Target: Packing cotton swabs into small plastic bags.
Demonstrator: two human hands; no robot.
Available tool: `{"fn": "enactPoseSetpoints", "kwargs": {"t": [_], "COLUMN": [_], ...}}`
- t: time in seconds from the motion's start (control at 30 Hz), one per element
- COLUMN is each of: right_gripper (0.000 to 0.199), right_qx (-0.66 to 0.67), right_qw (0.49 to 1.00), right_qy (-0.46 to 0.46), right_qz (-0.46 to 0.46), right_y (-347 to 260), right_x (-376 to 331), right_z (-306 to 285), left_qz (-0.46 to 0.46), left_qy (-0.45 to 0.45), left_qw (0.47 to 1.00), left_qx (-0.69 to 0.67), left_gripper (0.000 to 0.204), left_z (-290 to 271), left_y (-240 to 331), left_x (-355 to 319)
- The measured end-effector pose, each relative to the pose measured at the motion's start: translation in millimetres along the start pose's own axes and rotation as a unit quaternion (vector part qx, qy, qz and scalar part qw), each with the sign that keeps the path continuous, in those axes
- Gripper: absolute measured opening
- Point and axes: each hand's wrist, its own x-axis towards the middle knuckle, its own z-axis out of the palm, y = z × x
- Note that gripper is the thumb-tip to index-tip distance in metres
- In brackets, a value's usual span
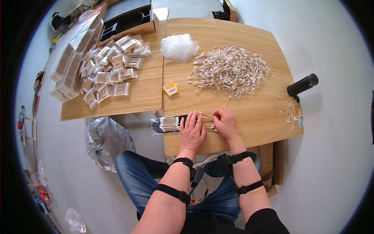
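Near the table's front edge lies a flat black strip [156,126] inside a clear bag, with a row of cotton swabs [170,124] side by side on it. My left hand [191,130] rests flat over the right part of this row, fingers stretched out. Just to its right, my right hand [225,123] pinches the ends of a few loose swabs [209,126] that stick out between the two hands. Beyond them a big heap of loose cotton swabs [231,70] covers part of the table. A small stack of yellow cards [170,88] lies to the left of it.
Clear empty bags [179,46] lie behind the cards. Filled swab packets [113,66] pile up on the left table, beside stacked packs [74,70] and an open box [126,23]. A black cylinder [303,85] and scattered swabs [289,116] are at right. A plastic-wrapped bundle [107,142] stands below.
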Motion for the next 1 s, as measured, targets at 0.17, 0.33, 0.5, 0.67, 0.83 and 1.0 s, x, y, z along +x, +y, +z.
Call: {"fn": "enactPoseSetpoints", "kwargs": {"t": [0.17, 0.33, 0.5, 0.67, 0.83, 1.0], "right_gripper": [0.005, 0.004, 0.004, 0.005, 0.011, 0.017], "right_qx": [-0.011, 0.054, 0.027, -0.018, 0.047, -0.154], "right_qw": [1.0, 0.998, 0.997, 1.0, 0.993, 0.973], "right_qy": [0.012, 0.022, 0.062, 0.0, 0.046, 0.137], "right_qz": [-0.025, 0.016, 0.047, -0.015, 0.102, 0.108], "right_y": [5, 6, 5, 6, 19, 23], "right_x": [0, 0, 0, -1, 10, 21], "right_z": [1, 1, 8, 4, -6, -6], "left_qz": [0.0, -0.009, -0.011, -0.005, 0.002, 0.007], "left_qy": [-0.007, -0.005, -0.011, -0.019, -0.028, -0.026], "left_qw": [1.0, 1.0, 1.0, 1.0, 1.0, 1.0], "left_qx": [0.014, -0.005, -0.011, 0.006, 0.007, 0.007], "left_gripper": [0.056, 0.063, 0.066, 0.065, 0.062, 0.053], "left_z": [0, -2, -2, -3, -8, -9], "left_y": [0, -1, 1, -1, 2, 2], "left_x": [1, 1, 0, 1, 7, 2]}}
